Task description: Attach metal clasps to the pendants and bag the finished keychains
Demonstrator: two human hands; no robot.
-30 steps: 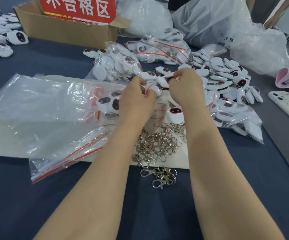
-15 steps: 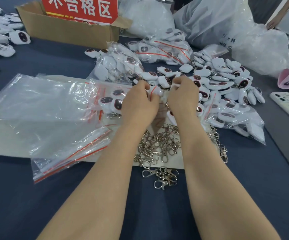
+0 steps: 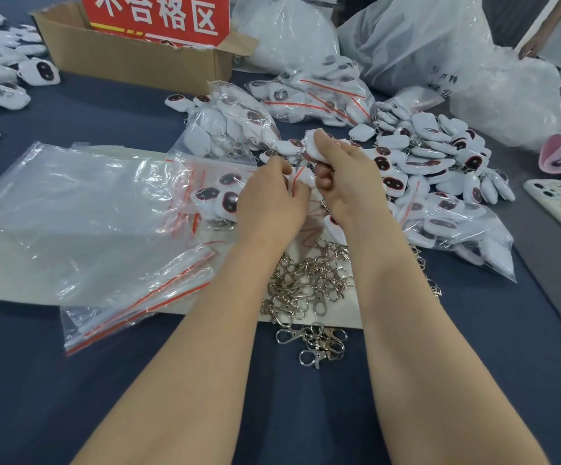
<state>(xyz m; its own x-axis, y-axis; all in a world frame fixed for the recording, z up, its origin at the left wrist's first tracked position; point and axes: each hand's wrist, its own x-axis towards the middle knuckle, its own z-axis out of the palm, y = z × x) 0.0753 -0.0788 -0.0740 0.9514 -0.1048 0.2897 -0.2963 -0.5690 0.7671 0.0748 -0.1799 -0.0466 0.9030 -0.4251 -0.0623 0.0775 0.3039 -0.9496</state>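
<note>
right hand (image 3: pixel 346 177) grasps white pendant (image 3: pixel 309 147) at its 11 o'clock | left hand (image 3: pixel 269 198) pinches small bag (image 3: pixel 302 177) at its 2 o'clock

Soft, even overhead light; shadows faint. Glare streaks on clear bags (image 3: pixel 81 209) left of the fingers (image 3: pixel 331 147). Far beyond them, edges bend, detail softens.

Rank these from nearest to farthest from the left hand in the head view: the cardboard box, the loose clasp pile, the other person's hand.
1. Clasp pile: just below the left hand, between the forearms.
2. Cardboard box: far back on the left.
3. Other person's hand: far back, at the top right corner.
</note>
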